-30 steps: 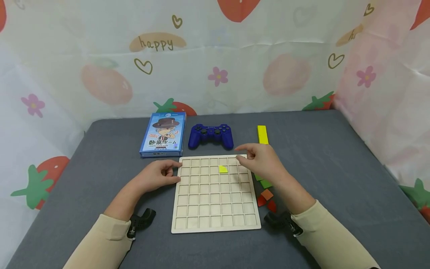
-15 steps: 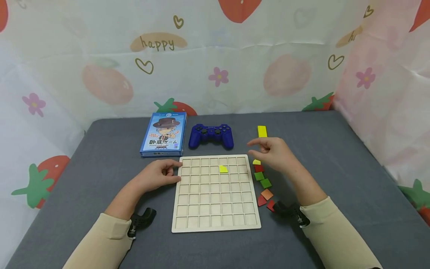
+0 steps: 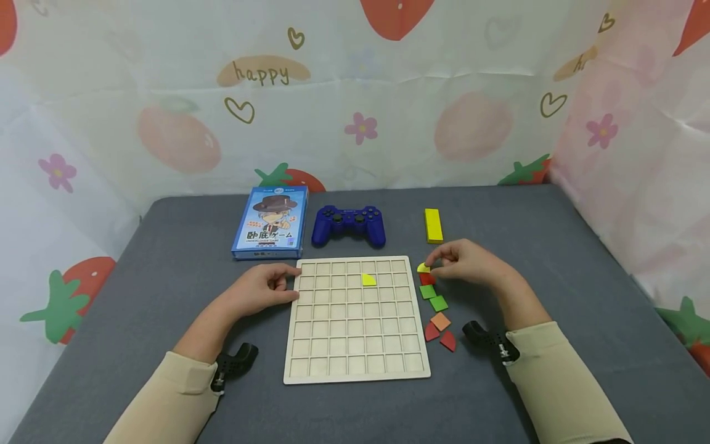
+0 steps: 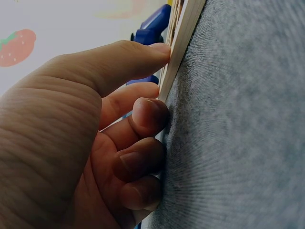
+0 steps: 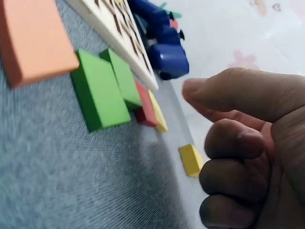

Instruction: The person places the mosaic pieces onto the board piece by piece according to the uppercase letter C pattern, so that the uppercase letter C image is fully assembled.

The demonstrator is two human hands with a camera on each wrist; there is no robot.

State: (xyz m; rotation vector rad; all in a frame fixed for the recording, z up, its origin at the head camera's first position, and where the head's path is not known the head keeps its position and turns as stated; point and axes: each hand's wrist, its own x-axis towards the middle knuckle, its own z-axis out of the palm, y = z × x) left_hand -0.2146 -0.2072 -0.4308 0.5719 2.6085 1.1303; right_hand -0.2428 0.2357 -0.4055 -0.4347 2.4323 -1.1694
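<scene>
My left hand (image 3: 257, 288) rests thumb and index fingertips against the left edge of a pale wooden grid board (image 3: 330, 378); its other fingers are curled in the left wrist view. On the board's grid lies a yellow piece (image 3: 368, 280) with one rounded side. My right hand (image 3: 471, 264) is over the table beyond the board's right edge, thumb and index finger a little apart. In the head view its fingertips are right at another yellow piece (image 3: 422, 268). The right wrist view shows nothing between its fingers. Touching that piece is a red block (image 3: 426, 279).
Down the board's right side lie green blocks (image 3: 439, 303), an orange block (image 3: 440, 320) and red wedge pieces (image 3: 448, 341). A yellow bar (image 3: 434, 226) stands farther back. Behind the board are a blue game controller (image 3: 348, 226) and a blue game box (image 3: 270, 222).
My right hand has moved from the board's top right corner, out to the right and then down to the yellow piece beside the board. The left hand stays at the board's edge.
</scene>
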